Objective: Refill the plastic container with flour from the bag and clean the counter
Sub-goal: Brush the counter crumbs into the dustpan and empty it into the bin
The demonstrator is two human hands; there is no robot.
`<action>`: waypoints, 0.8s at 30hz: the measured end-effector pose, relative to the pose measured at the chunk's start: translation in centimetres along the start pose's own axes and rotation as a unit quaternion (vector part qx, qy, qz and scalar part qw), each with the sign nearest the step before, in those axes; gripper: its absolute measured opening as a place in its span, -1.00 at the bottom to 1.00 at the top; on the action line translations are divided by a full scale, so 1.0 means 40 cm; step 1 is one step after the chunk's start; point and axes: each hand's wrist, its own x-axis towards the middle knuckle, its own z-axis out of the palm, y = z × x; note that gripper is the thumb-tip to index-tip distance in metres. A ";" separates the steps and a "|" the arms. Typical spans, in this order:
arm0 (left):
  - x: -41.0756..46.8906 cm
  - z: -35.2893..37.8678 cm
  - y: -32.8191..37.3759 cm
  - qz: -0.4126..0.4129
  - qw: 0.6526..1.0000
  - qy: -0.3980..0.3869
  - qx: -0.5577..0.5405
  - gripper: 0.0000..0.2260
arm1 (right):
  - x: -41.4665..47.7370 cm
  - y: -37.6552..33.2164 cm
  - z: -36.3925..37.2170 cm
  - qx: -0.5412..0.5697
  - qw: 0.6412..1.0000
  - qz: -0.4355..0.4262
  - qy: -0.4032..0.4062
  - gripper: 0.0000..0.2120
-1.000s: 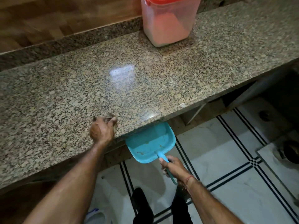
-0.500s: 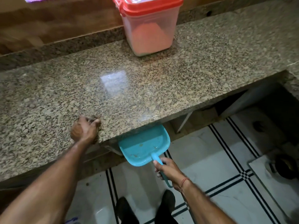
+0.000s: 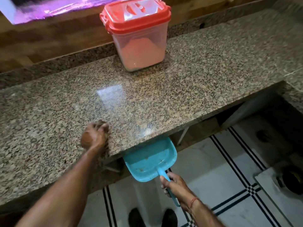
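Left hand rests on the granite table close to its front edge, fingers curled over something small and brownish. It is too blurred to name, so I cannot tell whether the hand grips it. Right hand grips the handle of a turquoise dustpan, held just under the table's edge, to the right of the left hand, with a few crumbs in its tray. The plastic container stands at the back of the table, its red lid on and flour heaped inside. Below is a white tiled floor with black lines.
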 end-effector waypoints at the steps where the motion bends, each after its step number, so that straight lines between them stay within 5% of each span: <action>1: 0.022 -0.010 -0.019 -0.013 1.000 0.012 0.021 -0.60 | 0.007 -0.003 -0.002 0.006 1.000 0.000 -0.001 -0.79; 3: 0.034 0.004 -0.017 -0.014 0.999 -0.004 0.036 -0.58 | 0.019 -0.010 0.001 0.019 1.000 0.004 -0.005 -0.79; 8: -0.089 0.158 0.165 0.180 0.972 -0.151 -0.028 -0.68 | 0.059 -0.040 0.009 0.020 1.000 0.005 0.005 -0.77; 10: -0.086 0.193 0.209 0.192 0.960 -0.198 -0.051 -0.73 | 0.073 -0.056 0.008 0.023 1.000 0.002 0.011 -0.81; 16: 0.116 0.106 0.185 0.067 0.993 -0.077 -0.061 -0.62 | 0.100 -0.096 -0.011 0.055 0.998 -0.006 0.014 -0.87; 24: 0.022 0.213 0.264 0.266 0.942 -0.205 -0.027 -0.74 | 0.140 -0.106 0.002 0.038 0.999 0.008 0.034 -0.82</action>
